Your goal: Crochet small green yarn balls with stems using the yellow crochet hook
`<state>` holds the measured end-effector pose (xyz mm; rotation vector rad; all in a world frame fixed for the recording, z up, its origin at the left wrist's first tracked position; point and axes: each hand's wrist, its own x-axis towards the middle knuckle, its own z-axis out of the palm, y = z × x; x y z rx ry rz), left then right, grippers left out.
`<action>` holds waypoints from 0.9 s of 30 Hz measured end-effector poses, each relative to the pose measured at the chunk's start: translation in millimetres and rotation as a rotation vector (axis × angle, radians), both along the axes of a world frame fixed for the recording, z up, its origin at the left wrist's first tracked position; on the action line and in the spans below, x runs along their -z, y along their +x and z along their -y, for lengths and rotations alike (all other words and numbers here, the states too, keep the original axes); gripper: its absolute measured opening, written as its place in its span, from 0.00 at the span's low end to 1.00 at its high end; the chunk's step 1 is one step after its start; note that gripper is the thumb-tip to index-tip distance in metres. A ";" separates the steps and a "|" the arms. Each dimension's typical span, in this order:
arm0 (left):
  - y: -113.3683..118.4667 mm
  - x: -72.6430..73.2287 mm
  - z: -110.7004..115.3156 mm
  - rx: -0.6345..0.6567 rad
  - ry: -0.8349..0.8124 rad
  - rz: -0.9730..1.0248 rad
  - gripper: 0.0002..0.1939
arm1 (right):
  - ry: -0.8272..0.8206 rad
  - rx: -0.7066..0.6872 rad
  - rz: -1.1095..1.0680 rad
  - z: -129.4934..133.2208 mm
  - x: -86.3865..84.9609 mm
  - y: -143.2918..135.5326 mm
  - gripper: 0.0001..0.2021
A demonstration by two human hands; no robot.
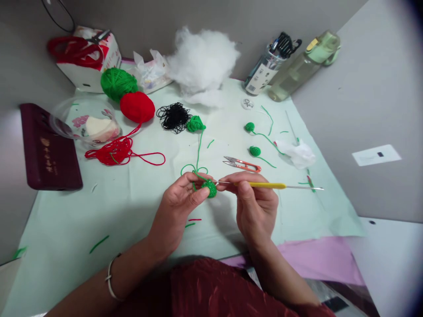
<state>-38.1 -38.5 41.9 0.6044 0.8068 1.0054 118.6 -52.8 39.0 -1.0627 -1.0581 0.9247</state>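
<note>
A small green crocheted piece [209, 189] is pinched between the thumb and fingers of my left hand [180, 198]. Green yarn runs from it up to a small green yarn ball [196, 123], with loose loops just above my left fingers. My right hand [254, 202] is closed around the yellow handle of a crochet hook [267, 185]. The hook's thin metal tip points left and meets the top of the green piece; whether it is inside a stitch is too small to tell. Orange-handled thread snips [244, 165] lie just beyond my right hand.
Green yarn [119, 83], red yarn [137, 107] and black yarn [174, 117] lie at the back left, near a plastic bowl [62, 119] and dark red case [49, 154]. White stuffing [205, 61], a pen holder [262, 72] and a bottle [294, 75] stand behind. Two green crocheted balls [254, 151] lie right.
</note>
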 end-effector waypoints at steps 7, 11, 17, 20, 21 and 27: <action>0.8 1.5 -0.5 -0.007 -0.013 -0.002 0.10 | 0.020 0.038 0.054 1.4 0.8 -1.2 0.08; 0.7 3.8 -0.1 0.000 -0.017 -0.003 0.09 | 0.074 0.059 0.118 2.6 1.3 -1.0 0.08; 0.1 2.7 -1.7 0.006 -0.021 -0.011 0.10 | 0.144 0.054 0.157 2.6 2.6 1.3 0.09; -0.2 2.5 -2.1 -0.001 -0.011 -0.015 0.10 | 0.132 0.035 0.153 2.8 3.1 2.0 0.09; -0.3 2.7 -2.1 0.000 -0.006 -0.017 0.09 | 0.130 0.034 0.158 2.9 3.0 2.1 0.09; -1.8 4.5 -2.2 0.017 0.010 -0.019 0.08 | 0.165 0.055 0.167 3.7 0.2 2.1 0.10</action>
